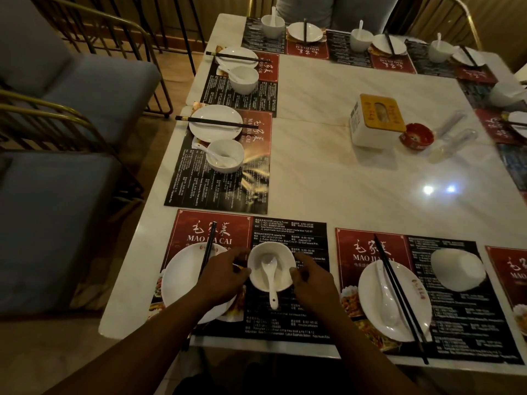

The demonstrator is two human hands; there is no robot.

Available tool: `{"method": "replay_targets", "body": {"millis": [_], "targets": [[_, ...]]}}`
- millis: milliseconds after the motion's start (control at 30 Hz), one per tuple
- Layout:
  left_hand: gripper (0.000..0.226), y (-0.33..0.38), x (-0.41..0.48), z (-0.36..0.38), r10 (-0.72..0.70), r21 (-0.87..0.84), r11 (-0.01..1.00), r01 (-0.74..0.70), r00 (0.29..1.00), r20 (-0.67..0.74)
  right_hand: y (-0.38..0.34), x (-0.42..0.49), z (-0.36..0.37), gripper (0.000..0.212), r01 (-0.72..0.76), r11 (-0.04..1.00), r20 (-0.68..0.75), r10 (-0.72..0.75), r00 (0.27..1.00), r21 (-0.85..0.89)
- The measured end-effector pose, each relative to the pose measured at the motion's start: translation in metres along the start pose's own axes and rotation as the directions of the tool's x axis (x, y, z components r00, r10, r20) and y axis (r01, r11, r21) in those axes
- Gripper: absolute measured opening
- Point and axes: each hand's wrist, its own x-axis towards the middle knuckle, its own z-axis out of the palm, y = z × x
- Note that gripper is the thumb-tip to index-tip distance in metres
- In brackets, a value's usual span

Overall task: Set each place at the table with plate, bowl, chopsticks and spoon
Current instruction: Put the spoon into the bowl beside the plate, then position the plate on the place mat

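The left hand [225, 276] and the right hand [309, 280] are set apart, one at each side of a white bowl [285, 252]. The curled fingers of each hand are against the bowl's rim, clasping it between them. The bowl stands upright on a red and black placemat [288, 232] at the near left corner of the pale tabletop [342, 181]. A white spoon [269, 269] lies in the bowl, with its handle over the near rim.

Just left of the bowl, on the same placemat, is a white plate [179, 280], partly covered by the left hand. Dark chopsticks [208, 249] lie across the plate's far edge.

The next place to the right has a second plate [413, 315] carrying a second spoon [386, 297] and a second pair of chopsticks [399, 297]. An upturned bowl [457, 270] sits beside it.

Near the centre of the tabletop stand a tissue box [376, 119] and a red ashtray [417, 135].
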Motion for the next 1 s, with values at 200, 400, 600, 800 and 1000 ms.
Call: {"method": "replay_targets", "body": {"millis": [200, 400, 600, 800, 1000], "targets": [[0.043, -0.001, -0.002, 0.005, -0.026, 0.008, 1.0, 0.026, 0.999, -0.04, 0.008, 0.002, 0.001, 0.037, 0.029, 0.997, -0.016, -0.031, 0.999, -0.078], [0.042, -0.002, -0.008, 0.01, -0.053, -0.038, 0.998, 0.051, 0.996, -0.069, 0.015, 0.001, 0.003, 0.038, 0.045, 0.998, -0.002, -0.046, 0.999, -0.036], [0.038, 0.0, -0.011, 0.017, -0.047, -0.063, 0.997, 0.039, 0.991, -0.123, 0.018, 0.002, 0.001, 0.04, 0.046, 0.999, 0.023, -0.046, 0.999, 0.008], [0.031, -0.005, -0.021, 0.007, -0.055, -0.033, 0.998, 0.049, 0.969, -0.242, 0.016, -0.005, 0.004, 0.058, 0.013, 0.998, 0.039, -0.015, 0.999, 0.065], [0.03, -0.038, -0.038, -0.033, -0.125, -0.044, 0.992, 0.117, 0.912, -0.389, 0.012, -0.022, 0.024, 0.087, 0.193, 0.98, 0.009, -0.194, 0.981, 0.044]]}}
